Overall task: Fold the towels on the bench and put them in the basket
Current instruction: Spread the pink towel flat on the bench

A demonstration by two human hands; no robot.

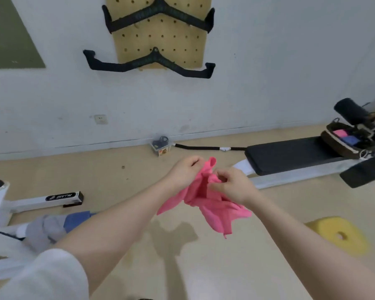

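A crumpled pink towel (212,204) hangs in the air in front of me, above the floor. My left hand (183,173) grips its upper edge on the left. My right hand (234,187) pinches the cloth close beside it, and loose folds dangle below both hands. At the far right a dark brown basket (338,146) stands on the end of a black padded bench (290,154); inside it lie a folded pink towel (340,133) and a folded blue one (350,140). At the lower left a grey towel (43,231) and a blue towel (78,218) lie bunched on a white frame.
A yellow foam block (339,234) with a hole lies on the tan floor at the right. A white machine frame (30,202) runs along the left. A small box (161,146) and a black bar (200,147) lie by the wall. Black handles hang on a pegboard (160,33).
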